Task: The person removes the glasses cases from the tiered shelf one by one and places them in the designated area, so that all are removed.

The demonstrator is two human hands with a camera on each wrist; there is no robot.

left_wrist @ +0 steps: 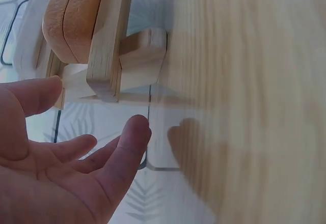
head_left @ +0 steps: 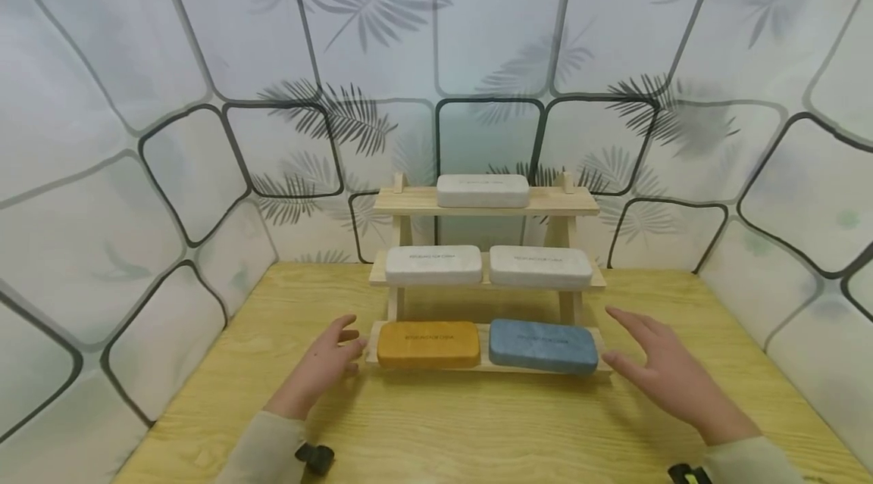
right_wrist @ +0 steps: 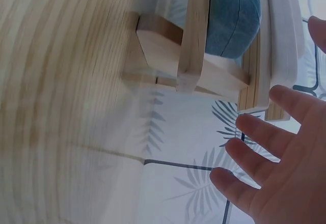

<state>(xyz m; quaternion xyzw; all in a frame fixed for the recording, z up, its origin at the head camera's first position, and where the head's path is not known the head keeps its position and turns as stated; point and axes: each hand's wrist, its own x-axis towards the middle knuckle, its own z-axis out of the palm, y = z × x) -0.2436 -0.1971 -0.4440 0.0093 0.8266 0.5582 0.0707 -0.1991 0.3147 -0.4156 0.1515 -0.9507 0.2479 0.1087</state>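
Observation:
On the lowest shelf of a tiered wooden stand lie an orange glasses case at left and a blue glasses case at right. My left hand is beside the shelf's left end, fingers loosely bent and holding nothing. Off the right end, my right hand spreads its fingers and thumb near the blue case without gripping it. Two white cases, a left one and a right one, sit on the middle shelf. Another white case lies on top. Both wrist views show bare palms near the shelf ends.
The stand rests on a wood-grain table. Patterned panels with leaf prints, among them the back wall, enclose the table at the back and both sides. Small dark devices are strapped at both wrists.

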